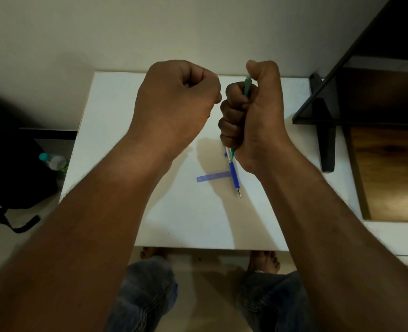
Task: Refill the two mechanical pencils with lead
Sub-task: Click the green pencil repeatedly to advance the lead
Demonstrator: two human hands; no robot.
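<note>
1. Gripping a teal mechanical pencil (pixel 247 86) in the right hand (pixel 253 116), fingers wrapped tight round the barrel, thumb up over its far end, above the white table (pixel 116 140).
2. Holding the left hand (pixel 176 101) just left of it, curled closed, thumb pressed to forefinger; anything pinched there too small to tell.
3. Lying on the table below the right hand, tip pointing near: a blue mechanical pencil (pixel 234 174), partly hidden by the fist.
4. Touching its left side, flat on the table: a blue lead case (pixel 212 176).
5. Standing far left on the floor: a bottle (pixel 54 161) by a dark bag (pixel 11 168).
</note>
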